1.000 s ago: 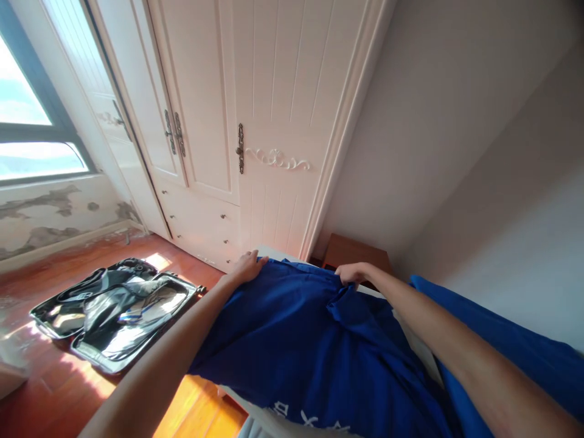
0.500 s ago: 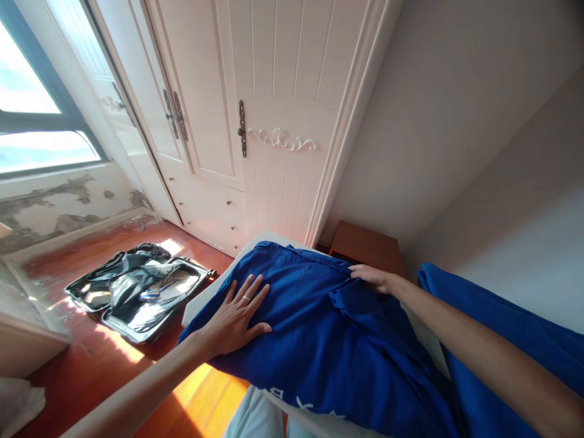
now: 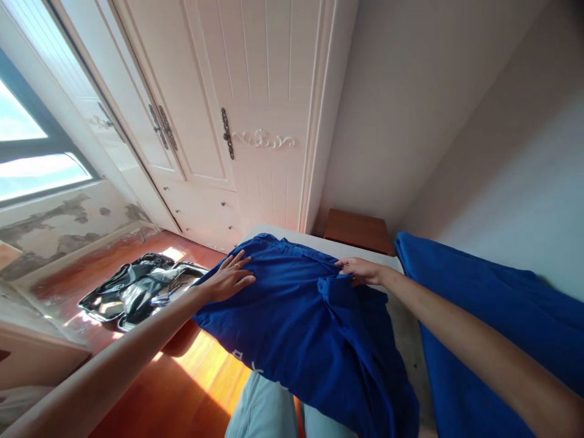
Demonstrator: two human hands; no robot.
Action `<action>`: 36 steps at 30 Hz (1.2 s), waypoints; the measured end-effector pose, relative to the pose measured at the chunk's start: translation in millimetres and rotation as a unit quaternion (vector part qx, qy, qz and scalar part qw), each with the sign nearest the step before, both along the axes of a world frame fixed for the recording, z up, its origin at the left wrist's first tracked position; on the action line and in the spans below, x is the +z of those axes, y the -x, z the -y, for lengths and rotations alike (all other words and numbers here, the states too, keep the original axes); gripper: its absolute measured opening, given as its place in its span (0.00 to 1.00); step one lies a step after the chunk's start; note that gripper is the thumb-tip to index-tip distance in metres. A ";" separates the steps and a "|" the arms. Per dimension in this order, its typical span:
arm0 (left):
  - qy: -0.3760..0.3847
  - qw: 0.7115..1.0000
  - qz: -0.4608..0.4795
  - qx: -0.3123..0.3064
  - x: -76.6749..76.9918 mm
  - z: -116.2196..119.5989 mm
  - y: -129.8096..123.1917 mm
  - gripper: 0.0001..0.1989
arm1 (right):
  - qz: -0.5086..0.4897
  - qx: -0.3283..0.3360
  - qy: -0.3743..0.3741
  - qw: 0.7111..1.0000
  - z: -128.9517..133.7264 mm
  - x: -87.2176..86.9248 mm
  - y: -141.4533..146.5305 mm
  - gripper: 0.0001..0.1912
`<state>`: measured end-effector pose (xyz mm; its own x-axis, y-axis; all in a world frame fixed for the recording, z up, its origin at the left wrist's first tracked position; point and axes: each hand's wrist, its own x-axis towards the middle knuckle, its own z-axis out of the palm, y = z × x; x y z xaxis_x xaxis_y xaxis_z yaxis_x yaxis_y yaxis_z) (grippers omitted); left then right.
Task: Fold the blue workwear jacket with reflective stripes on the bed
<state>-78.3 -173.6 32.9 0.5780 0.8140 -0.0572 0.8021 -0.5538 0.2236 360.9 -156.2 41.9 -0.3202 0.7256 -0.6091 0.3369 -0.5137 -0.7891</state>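
one blue garment [image 3: 283, 310] lies spread across a white surface [image 3: 351, 250] at lower centre of the frame. the left hand [image 3: 229, 277], left of centre, was at the garment's upper left corner a second ago; it now rests flat, digits apart, near the left edge. the right hand [image 3: 362, 271], right of centre, pinches the upper edge as before. the hands are well apart. the left side is thus pressed rather than held, consistent with smoothing. another blue cloth [image 3: 493, 286] occupies lower right.
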 end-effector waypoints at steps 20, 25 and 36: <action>-0.061 0.996 0.050 -0.043 -31.6 7.1 -157.5 0.38 | 0.222 -0.120 -0.393 0.884 145.5 -36.3 4.0 0.42; -0.070 0.995 0.068 -0.021 -37.0 12.3 -153.6 0.39 | 0.312 -0.301 -0.528 0.730 173.4 -22.6 -28.1 0.34; 0.043 0.993 0.029 -0.110 -23.0 -16.2 -190.4 0.38 | 0.400 0.104 -0.532 0.739 96.4 -17.2 35.3 0.26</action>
